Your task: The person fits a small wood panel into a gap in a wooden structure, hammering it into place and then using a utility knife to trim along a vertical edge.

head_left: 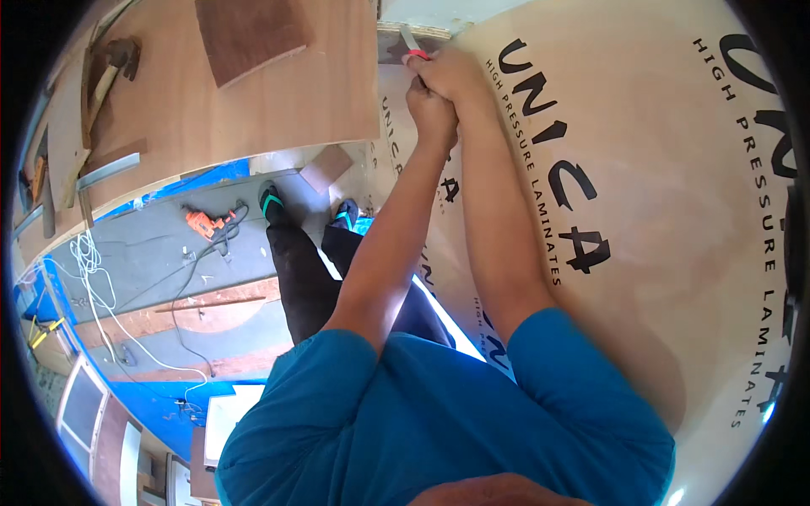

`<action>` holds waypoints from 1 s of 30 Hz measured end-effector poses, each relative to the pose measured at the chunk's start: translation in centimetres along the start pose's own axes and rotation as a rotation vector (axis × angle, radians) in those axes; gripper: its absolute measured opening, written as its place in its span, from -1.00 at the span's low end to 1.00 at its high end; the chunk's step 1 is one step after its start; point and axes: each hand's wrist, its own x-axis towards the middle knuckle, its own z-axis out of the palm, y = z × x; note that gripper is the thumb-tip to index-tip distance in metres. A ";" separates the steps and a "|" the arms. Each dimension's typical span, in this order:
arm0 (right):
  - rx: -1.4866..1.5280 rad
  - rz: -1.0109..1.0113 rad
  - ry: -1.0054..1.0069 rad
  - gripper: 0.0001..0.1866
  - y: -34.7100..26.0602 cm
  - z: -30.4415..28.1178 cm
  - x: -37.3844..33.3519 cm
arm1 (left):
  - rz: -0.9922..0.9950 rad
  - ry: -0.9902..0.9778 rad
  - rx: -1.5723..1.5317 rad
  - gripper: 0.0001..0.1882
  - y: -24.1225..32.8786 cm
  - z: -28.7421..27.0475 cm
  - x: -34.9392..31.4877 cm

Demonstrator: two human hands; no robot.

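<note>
Laminate sheet, pale tan with dark print across it, spreads under and to the right of both hands, filling that whole side of the view. Both hands are up at its far edge, pressed together. Right hand is wrapped tight around a small cutter, its grey blade poking up past the knuckles and a red bit showing at the thumb. Left hand sits just below, touching the right one, fingers curled closed against it; whether it grips the cutter too or only braces the other hand cannot be told. The blade tip meets the sheet's edge, where a darker strip shows. Left of the grip lies a brown plywood board, with a smaller dark panel on top and a hammer further out. Below the hands, down on the grey floor, an orange drill trails its cable, and the person's sandalled feet stand near it.
</note>
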 end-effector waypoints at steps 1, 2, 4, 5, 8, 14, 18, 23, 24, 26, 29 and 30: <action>-0.003 0.007 0.000 -0.32 0.7 0.7 -0.1 | -0.019 -0.045 -0.003 -0.65 -0.5 -0.5 0.3; -0.012 -0.072 0.096 -0.31 1.5 1.4 -0.1 | -0.035 -0.096 -0.004 -0.63 -0.2 -0.4 0.5; -0.024 -0.158 0.208 -0.31 1.4 0.9 0.8 | -0.036 -0.085 0.072 -0.63 0.9 0.2 -0.2; -0.034 -0.085 0.110 -0.32 0.5 0.4 0.2 | -0.046 -0.044 0.154 -0.64 1.3 -0.2 -1.0; -0.018 0.003 0.027 -0.33 0.0 -0.3 -0.6 | -0.057 -0.050 0.100 -0.64 0.4 -0.1 -0.4; 0.013 0.022 0.022 -0.36 0.0 0.0 -1.5 | -0.004 -0.003 0.259 -0.64 0.0 -0.9 -1.1; -0.003 0.033 -0.022 -0.37 -0.3 -0.6 -1.0 | 0.034 -0.028 0.216 -0.64 0.6 0.1 -0.4; 0.010 0.037 -0.023 -0.36 -0.6 -1.0 -0.9 | -0.028 -0.048 0.221 -0.53 1.2 0.0 -0.8; -0.006 0.060 -0.029 -0.36 -1.0 -1.1 -1.2 | -0.031 -0.041 0.223 -0.53 1.4 -0.4 -1.0; -0.052 0.032 0.018 -0.35 0.8 -0.2 -0.6 | -0.129 -0.010 0.231 -0.64 2.6 0.7 -1.7; -0.108 -0.031 0.083 -0.34 0.5 0.6 -0.5 | -0.001 -0.027 0.011 -0.62 0.1 0.5 -0.3; -0.110 -0.049 0.106 -0.34 0.3 0.4 -0.7 | 0.004 -0.026 -0.001 -0.62 -0.3 0.2 -0.7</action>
